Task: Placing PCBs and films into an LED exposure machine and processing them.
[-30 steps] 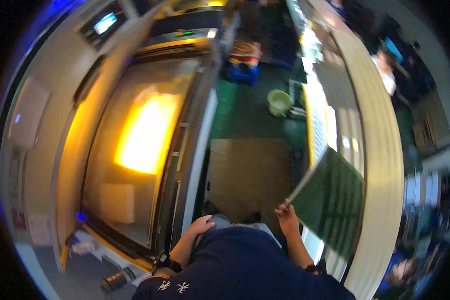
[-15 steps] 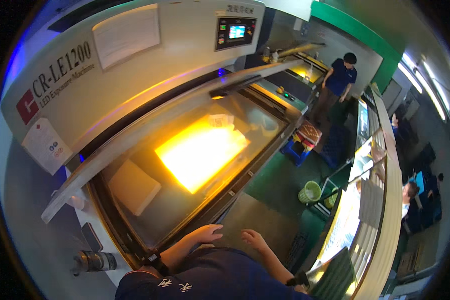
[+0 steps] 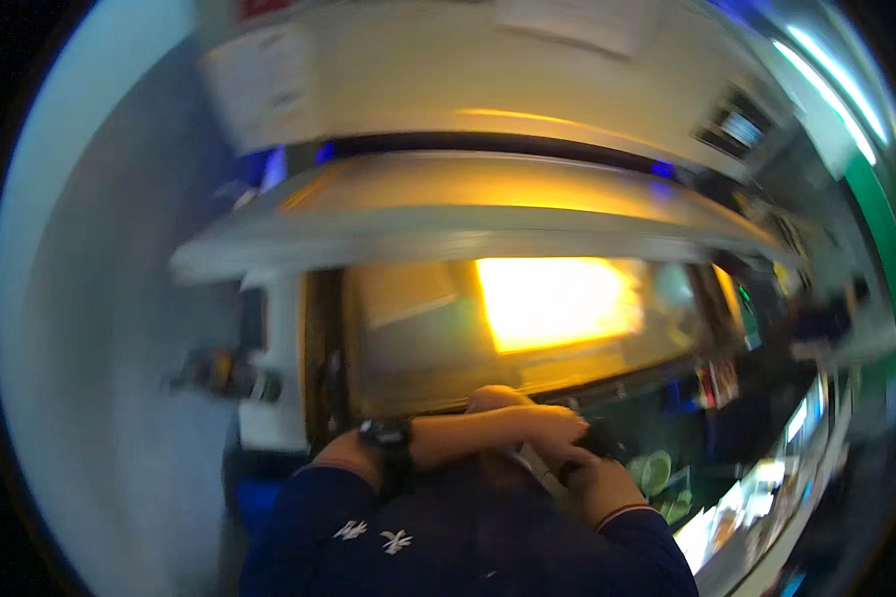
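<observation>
Fingers curled and pressed together, a worker's left hand (image 3: 543, 430) reaches across to meet the right hand (image 3: 602, 488) over a small dark object (image 3: 595, 443); blur hides what it is and who grips it. Both hands sit at the front edge of a large machine (image 3: 448, 90), whose glass bed (image 3: 528, 318) glows yellow under a raised lid (image 3: 468, 214). The bed appears lit, the lid not yet lowered.

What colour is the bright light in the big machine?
The light patch glows yellow-orange, seen in the head view.
</observation>
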Demonstrator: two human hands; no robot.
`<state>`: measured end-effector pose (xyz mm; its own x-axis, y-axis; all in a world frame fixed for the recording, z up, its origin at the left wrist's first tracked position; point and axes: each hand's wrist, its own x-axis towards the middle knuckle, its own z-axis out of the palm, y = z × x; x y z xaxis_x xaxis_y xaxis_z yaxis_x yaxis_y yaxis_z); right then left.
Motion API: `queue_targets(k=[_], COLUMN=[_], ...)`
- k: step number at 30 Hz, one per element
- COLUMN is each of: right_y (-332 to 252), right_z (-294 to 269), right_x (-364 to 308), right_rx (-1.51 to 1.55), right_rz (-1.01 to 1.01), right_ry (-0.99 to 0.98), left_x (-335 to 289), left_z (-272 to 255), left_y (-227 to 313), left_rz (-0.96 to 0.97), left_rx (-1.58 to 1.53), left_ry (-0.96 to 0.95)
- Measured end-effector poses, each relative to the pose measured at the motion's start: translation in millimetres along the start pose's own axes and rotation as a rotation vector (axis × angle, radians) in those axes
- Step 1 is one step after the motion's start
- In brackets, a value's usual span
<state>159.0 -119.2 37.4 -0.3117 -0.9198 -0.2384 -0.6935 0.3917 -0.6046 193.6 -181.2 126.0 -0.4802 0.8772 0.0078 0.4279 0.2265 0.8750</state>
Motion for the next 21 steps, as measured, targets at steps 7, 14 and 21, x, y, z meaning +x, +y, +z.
queue_targets(k=[7, 14, 21], right_y=[-16.6, -13.4, 1.0], right_z=[-68.7, -77.9, -87.6], right_x=[-2.3, 29.1, 33.3], right_rx=[0.078, 0.124, 0.151], right_rz=[-0.244, -0.418, -0.476], right_ry=[-0.157, -0.283, -0.320], left_x=[-27.7, -31.7, 2.3], left_z=[-27.7, -38.1, -39.9], left_y=[-49.8, -78.9, -99.5], left_rz=[-0.150, -0.074, 0.035], left_rx=[-0.321, -0.565, -0.612], left_ry=[0.212, 0.490, 0.615])
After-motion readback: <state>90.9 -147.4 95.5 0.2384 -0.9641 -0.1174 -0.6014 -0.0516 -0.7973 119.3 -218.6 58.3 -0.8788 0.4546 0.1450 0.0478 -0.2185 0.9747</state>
